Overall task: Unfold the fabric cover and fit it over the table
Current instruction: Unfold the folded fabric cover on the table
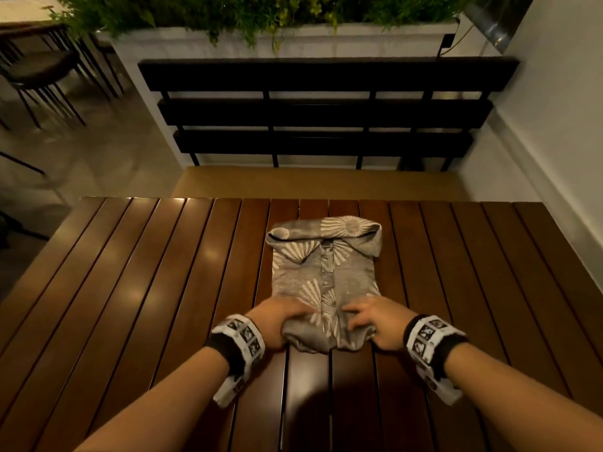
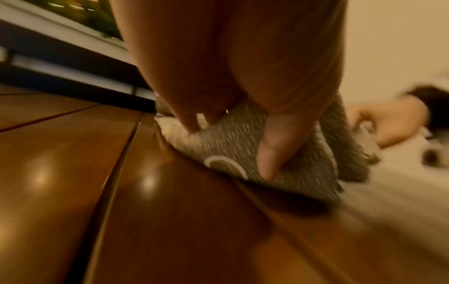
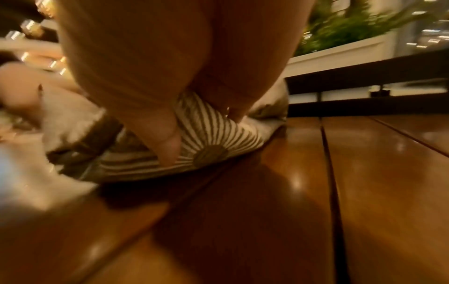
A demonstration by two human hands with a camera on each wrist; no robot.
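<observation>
A folded grey fabric cover [image 1: 323,275] with white sunburst prints lies in the middle of the dark slatted wooden table [image 1: 146,288]. My left hand [image 1: 277,321] grips the cover's near left corner, fingers on top and thumb at the edge. My right hand [image 1: 372,321] grips the near right corner the same way. In the left wrist view the thumb and fingers pinch the grey cloth [image 2: 230,153] against the table [image 2: 121,211]. In the right wrist view the thumb presses into the striped print [image 3: 218,138].
A black slatted bench [image 1: 326,115] stands beyond the table's far edge, with a white planter of green plants [image 1: 277,24] behind it. A white wall [image 1: 554,109] runs along the right. Dark chairs [image 1: 42,70] stand at the far left.
</observation>
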